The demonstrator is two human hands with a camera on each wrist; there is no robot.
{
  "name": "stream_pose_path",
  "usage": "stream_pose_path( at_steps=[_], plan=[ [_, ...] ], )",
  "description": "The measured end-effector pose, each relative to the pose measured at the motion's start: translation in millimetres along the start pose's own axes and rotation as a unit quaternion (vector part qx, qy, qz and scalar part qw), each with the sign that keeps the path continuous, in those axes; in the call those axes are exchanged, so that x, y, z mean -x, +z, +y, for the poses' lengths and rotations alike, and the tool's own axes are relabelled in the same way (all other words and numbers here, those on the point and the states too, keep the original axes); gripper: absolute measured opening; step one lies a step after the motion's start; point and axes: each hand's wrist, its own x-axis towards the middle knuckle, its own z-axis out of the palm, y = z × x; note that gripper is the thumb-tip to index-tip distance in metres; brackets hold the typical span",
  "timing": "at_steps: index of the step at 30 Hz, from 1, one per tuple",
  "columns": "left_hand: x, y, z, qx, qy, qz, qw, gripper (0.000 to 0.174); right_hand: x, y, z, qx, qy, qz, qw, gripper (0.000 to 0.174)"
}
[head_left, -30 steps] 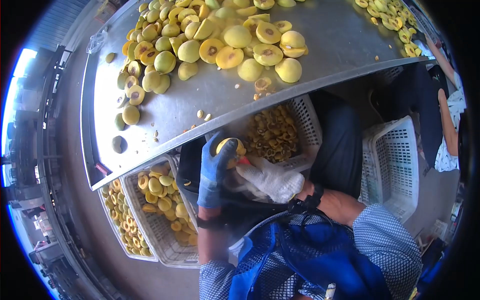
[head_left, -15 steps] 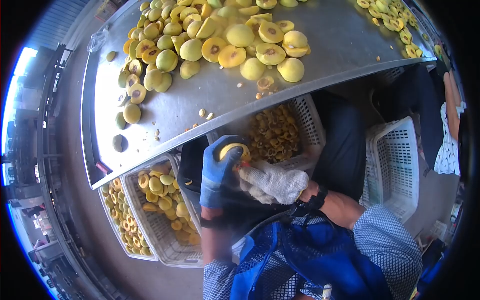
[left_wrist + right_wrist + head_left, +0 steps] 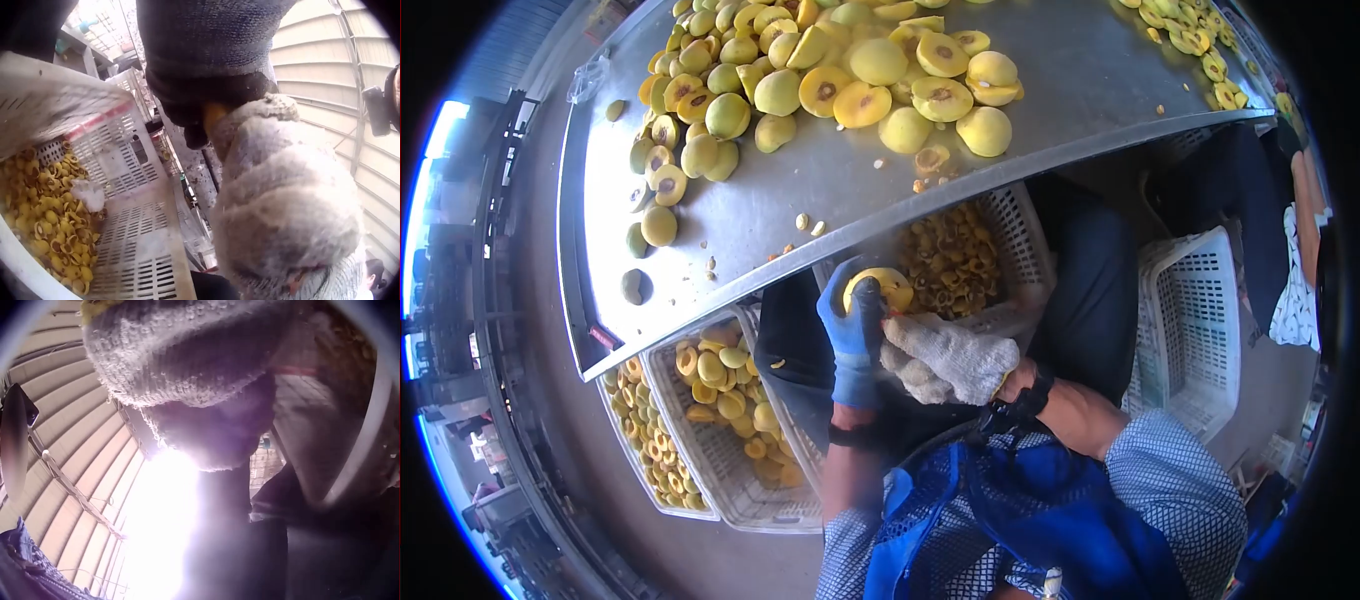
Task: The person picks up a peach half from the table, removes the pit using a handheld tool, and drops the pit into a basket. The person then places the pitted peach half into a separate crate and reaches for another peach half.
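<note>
In the head view, my left hand [image 3: 852,325], in a blue glove with dark fingertips, grips a yellow peach half [image 3: 892,287], thumb across its near side. Close against the fruit, my right hand [image 3: 955,358] wears a white knit glove, its fingers curled round a small tool with a bit of red [image 3: 887,323] showing; the rest is hidden. The left wrist view has the white glove large in front, touching the dark glove fingers [image 3: 178,103]. Below both hands stands a white crate [image 3: 1028,235] of scooped-out peach pieces [image 3: 950,255].
A metal table [image 3: 770,205] bears a heap of peach halves [image 3: 775,92] and scattered stone bits. At the left are two crates [image 3: 735,495] of peach halves. Another white crate [image 3: 1215,335] stands to the right, near a second person's arm [image 3: 1305,210].
Both hands have shifted slightly right together. The peach half has turned in the left hand, and more of it shows beyond the thumb.
</note>
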Motion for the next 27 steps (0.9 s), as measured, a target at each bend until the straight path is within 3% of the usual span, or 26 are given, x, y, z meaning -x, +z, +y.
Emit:
stream_pose_path(
  at_steps=[3, 7, 10, 13, 15, 22, 25, 27],
  plan=[
    [-6.4, 1.3, 4.7, 0.012, -0.017, -0.053, 0.998, 0.075, -2.9, -3.1, 1.5, -0.025, -0.005, -0.016, 1.0, 0.027],
    [-6.7, 6.7, 3.6, 0.054, -0.027, -0.059, 0.996, 0.072, 2.3, 3.3, 2.6, -0.019, -0.034, 0.01, 0.999, 0.028],
    [-5.7, 5.5, 4.3, 0.037, -0.035, -0.064, 0.997, 0.071, 0.0, -7.1, 0.5, 0.057, -0.002, 0.018, 0.998, 0.026],
    [-6.3, 0.0, 1.5, 0.034, -0.052, -0.087, 0.994, 0.07, -4.4, -7.9, 3.0, -0.035, 0.033, -0.004, 0.999, 0.028],
    [-6.5, -1.2, 0.0, 0.016, -0.062, -0.093, 0.994, 0.07, -1.6, -0.6, 6.5, -0.005, -0.011, 0.019, 1.0, 0.029],
    [-2.2, 19.1, -13.9, 0.119, -0.043, -0.01, 0.992, 0.067, 0.4, -12.2, 8.0, 0.009, -0.037, -0.014, 0.999, 0.029],
    [6.1, 13.6, -18.5, 0.079, -0.074, -0.018, 0.994, 0.068, -2.3, -12.1, 12.7, 0.086, -0.051, 0.06, 0.993, 0.029],
    [3.9, 12.8, -15.7, 0.13, -0.108, -0.06, 0.984, 0.069, 0.6, -15.4, 8.3, 0.031, -0.026, -0.012, 0.999, 0.031]
  ],
)
